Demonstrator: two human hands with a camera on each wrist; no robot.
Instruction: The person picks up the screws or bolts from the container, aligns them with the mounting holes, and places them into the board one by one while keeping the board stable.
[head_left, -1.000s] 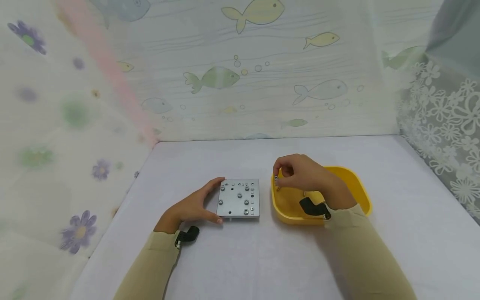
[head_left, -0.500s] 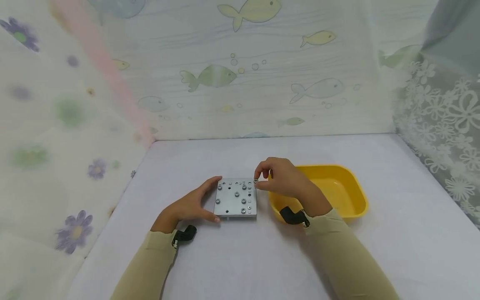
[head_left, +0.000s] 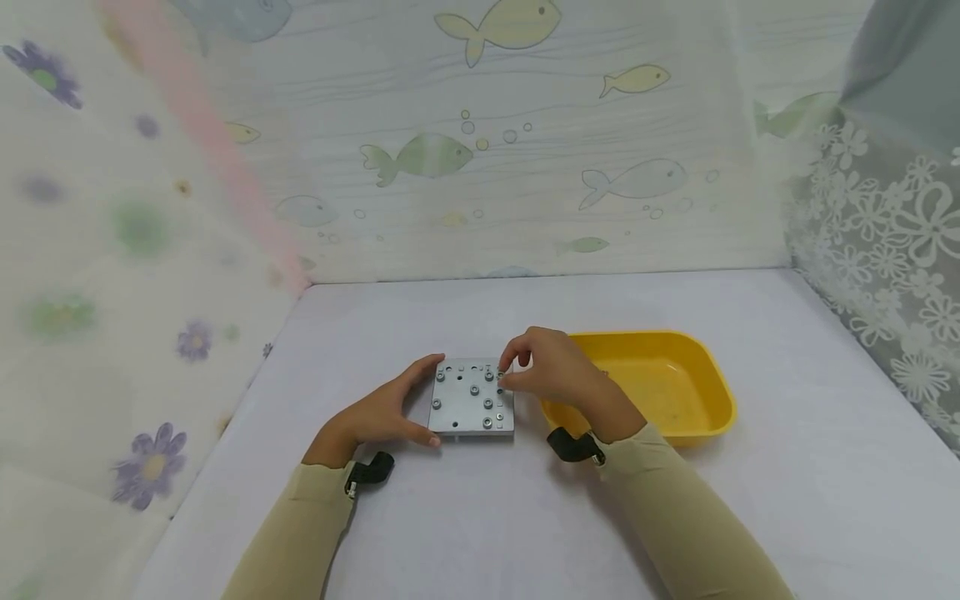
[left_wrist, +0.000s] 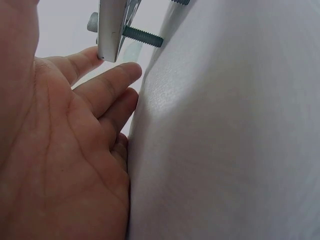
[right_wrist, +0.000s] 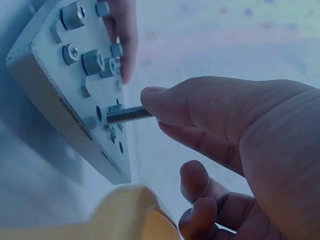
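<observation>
A square metal plate [head_left: 467, 412] with holes and several socket-head screws standing in it is raised off the white table on screw shanks. Thumb and index finger of my left hand [head_left: 378, 412] hold its left side at the two corners. Under the plate, a threaded shank [left_wrist: 143, 37] shows in the left wrist view. Between thumb and index finger, my right hand [head_left: 558, 371] pinches a screw [right_wrist: 129, 114], its head hidden by the fingers. The screw's threaded end points at a hole [right_wrist: 99, 113] near the plate's upper right corner.
A yellow plastic tray [head_left: 716, 383] stands just right of the plate, partly under my right forearm. A small metal piece [head_left: 604, 372] shows at the tray's inside, next to the right wrist. Printed cloth walls enclose the table at the back and sides.
My right hand has carried the screw left from over the tray to the plate's upper right corner and lowered it there. The left hand keeps its hold on the plate.
</observation>
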